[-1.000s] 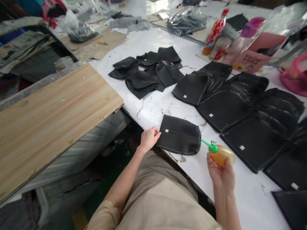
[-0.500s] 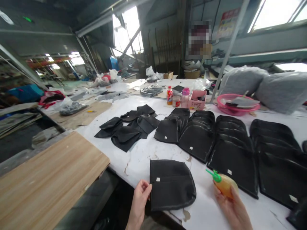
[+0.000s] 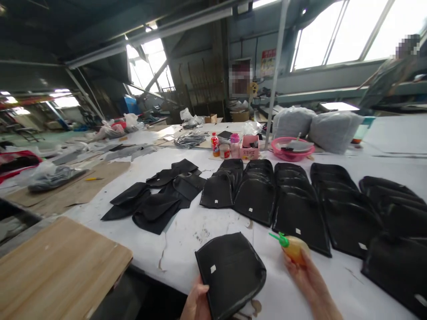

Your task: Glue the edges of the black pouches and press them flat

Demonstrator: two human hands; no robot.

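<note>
My left hand (image 3: 197,298) grips the left edge of a black leather-like piece (image 3: 233,271), straight on one side and rounded on the other, with a small white tag. The thumb lies on top and the other fingers are mostly hidden beneath. The piece is tilted above the front edge of the table. In my right hand (image 3: 302,271) is a squeeze bottle (image 3: 296,250) of amber liquid with a green nozzle pointing left. The bottle hangs to the right of the piece, apart from it. Overlapping rows of similar black pieces (image 3: 295,211) lie beyond the bottle.
Loose black pieces (image 3: 156,206) lie left of the rows. Farther back stand a red-capped drink bottle (image 3: 215,144), a pink box (image 3: 250,149) and a pink basin (image 3: 292,153). A wooden board (image 3: 60,262) juts in at the left. A person (image 3: 387,82) is at the far right.
The black piece has been raised and tilted by my left hand. My right hand still holds the bottle. The view has swung right, bringing a person and more black pieces into sight.
</note>
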